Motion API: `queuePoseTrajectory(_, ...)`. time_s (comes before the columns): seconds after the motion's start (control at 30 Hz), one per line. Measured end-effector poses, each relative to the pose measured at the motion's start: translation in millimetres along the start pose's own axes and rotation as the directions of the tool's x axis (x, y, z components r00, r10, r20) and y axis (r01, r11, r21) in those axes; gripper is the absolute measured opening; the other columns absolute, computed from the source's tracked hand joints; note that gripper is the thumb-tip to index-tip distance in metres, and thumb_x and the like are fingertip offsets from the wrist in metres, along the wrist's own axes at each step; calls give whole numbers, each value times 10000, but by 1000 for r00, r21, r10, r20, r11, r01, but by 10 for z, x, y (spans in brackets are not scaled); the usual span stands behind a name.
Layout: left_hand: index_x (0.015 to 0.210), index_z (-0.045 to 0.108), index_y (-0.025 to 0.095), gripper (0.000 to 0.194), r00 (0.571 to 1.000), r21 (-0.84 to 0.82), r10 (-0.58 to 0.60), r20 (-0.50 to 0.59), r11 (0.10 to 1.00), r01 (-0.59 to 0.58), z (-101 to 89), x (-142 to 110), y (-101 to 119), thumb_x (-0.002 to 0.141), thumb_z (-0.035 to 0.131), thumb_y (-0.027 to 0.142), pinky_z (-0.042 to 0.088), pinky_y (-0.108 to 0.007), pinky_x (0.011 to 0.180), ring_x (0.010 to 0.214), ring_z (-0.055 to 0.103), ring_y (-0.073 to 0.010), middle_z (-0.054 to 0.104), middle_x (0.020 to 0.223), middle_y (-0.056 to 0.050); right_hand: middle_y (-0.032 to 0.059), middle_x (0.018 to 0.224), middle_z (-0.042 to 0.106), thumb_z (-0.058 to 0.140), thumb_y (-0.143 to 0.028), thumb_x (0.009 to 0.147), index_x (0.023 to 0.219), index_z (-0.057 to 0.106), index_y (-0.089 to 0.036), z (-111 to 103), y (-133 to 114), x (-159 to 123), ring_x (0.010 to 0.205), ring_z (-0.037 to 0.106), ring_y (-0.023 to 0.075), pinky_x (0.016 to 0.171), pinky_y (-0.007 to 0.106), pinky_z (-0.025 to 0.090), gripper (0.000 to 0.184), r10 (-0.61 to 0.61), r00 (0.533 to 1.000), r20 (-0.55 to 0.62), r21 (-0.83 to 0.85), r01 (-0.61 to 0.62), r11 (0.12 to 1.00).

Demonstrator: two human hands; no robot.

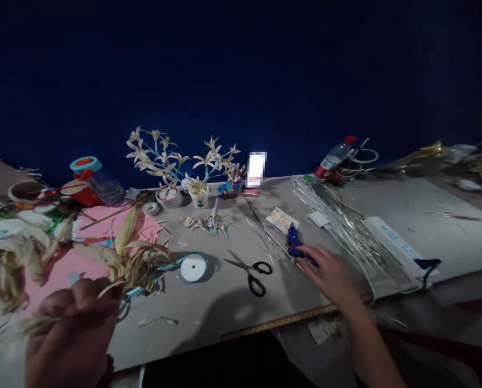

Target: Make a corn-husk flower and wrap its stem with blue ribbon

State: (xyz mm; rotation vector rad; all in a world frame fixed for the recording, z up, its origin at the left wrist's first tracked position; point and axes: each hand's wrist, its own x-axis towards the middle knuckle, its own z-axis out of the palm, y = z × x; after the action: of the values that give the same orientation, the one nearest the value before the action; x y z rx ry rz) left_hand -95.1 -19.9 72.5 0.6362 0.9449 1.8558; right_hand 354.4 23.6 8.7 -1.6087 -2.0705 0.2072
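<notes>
My left hand (77, 323) is raised at the lower left, its fingers closed on a thin pale strip of corn husk (110, 288). On the table my right hand (325, 269) has its fingers around the handle of a blue hot glue gun (293, 241), whose nozzle points away from me. A small patterned card (282, 220) lies by the nozzle. Between the hands are black-handled scissors (249, 272), lying open, and a roll of light blue tape (193, 267). Dried corn husks (133, 264) are heaped just beyond my left hand.
Husk flowers on blue stems (160, 156) stand in small pots at the back, near a lit phone (256, 170). Bundled wires (346, 231) and a white power strip (394, 242) lie right, with a bottle (334, 157) behind. A wooden ruler (277, 322) lies along the front edge.
</notes>
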Motion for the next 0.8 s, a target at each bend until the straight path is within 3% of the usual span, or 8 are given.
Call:
queuePoseTrajectory(0.07, 637, 569, 206, 245, 999, -22, -19, 47, 1000, 20, 76, -41, -120, 585, 809, 207, 508, -224, 569, 632, 480, -121, 545, 646, 36, 158, 1184, 672, 541, -179, 815, 1160, 650, -173, 5, 313, 34, 1071, 635, 335, 949, 524, 485, 361, 90, 996, -18, -214, -92, 972)
queuePoseTrajectory(0.13, 665, 589, 199, 245, 988, 7, -48, 147, 999, 47, 142, -77, -256, 606, 822, 248, 558, -282, 661, 638, 514, -129, 559, 667, 27, 151, 1218, 657, 540, -129, 769, 1193, 629, -168, 47, 527, 67, 1048, 636, 328, 925, 492, 492, 435, 148, 987, 69, -380, -111, 918)
queuePoseTrajectory(0.23, 733, 632, 201, 176, 965, 60, -136, 225, 990, 125, 200, -137, -432, 691, 794, 259, 562, -328, 750, 704, 573, -154, 603, 737, 4, 146, 1236, 629, 526, -111, 756, 1222, 615, -170, 124, 676, 103, 1003, 637, 312, 867, 437, 504, 478, 182, 967, 177, -416, -94, 905)
queuePoseTrajectory(0.37, 761, 646, 200, 120, 940, 45, -219, 262, 976, 215, 242, -203, -549, 742, 760, 233, 530, -296, 752, 701, 552, -141, 587, 737, 1, 158, 1241, 598, 569, -136, 695, 1169, 657, -172, 126, 765, 184, 982, 622, 312, 907, 453, 463, 483, 197, 961, 194, -148, -170, 974)
queuePoseTrajectory(0.5, 744, 657, 192, 121, 896, 39, -278, 346, 959, 282, 308, -226, -587, 762, 758, 256, 514, -306, 752, 711, 540, -153, 582, 721, -9, 102, 1070, 678, 628, -240, 682, 1003, 717, -199, 19, 857, 370, 933, 634, 277, 881, 401, 481, 336, 241, 947, 211, 99, -266, 959)
queuePoseTrajectory(0.6, 764, 675, 190, 112, 868, 38, -307, 390, 947, 318, 344, -236, -616, 772, 761, 262, 504, -324, 808, 737, 553, -155, 599, 736, -14, 79, 846, 715, 648, -389, 722, 862, 727, -186, -49, 911, 517, 763, 653, 236, 689, 335, 524, 259, 348, 918, 190, 257, -388, 885)
queuePoseTrajectory(0.67, 789, 684, 189, 119, 851, 25, -319, 417, 940, 340, 356, -242, -644, 782, 759, 280, 500, -314, 815, 753, 568, -152, 617, 764, -19, 74, 695, 696, 621, -512, 756, 773, 710, -163, -68, 920, 580, 547, 601, 187, 513, 303, 490, 361, 444, 879, 175, 363, -477, 801)
queuePoseTrajectory(0.8, 801, 704, 162, 137, 814, 35, -403, 419, 903, 429, 418, -261, -728, 775, 774, 277, 500, -325, 844, 758, 608, -154, 651, 797, -36, 76, 713, 701, 639, -615, 713, 753, 652, -165, -80, 796, 586, 424, 506, 121, 410, 274, 439, 452, 576, 815, 64, 568, -504, 651)
